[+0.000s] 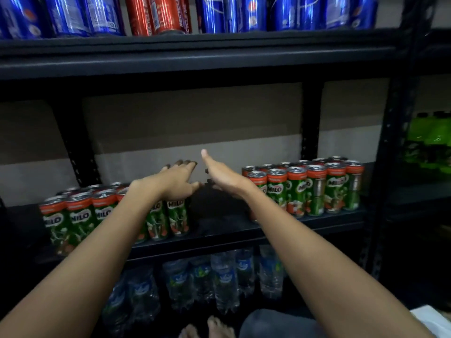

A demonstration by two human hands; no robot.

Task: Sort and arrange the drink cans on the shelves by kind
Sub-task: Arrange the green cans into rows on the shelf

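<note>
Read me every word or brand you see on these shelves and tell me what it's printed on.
"MILO": on the left group of green cans and the right group of green cans, middle shelf.
"RECYCLE": on the red cans, top shelf.
Blue cans: print too blurred to read.
Water bottles: labels too blurred to read.

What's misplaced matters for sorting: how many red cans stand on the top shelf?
2: one red can and a second red can side by side between blue cans; others may hide behind.
</note>
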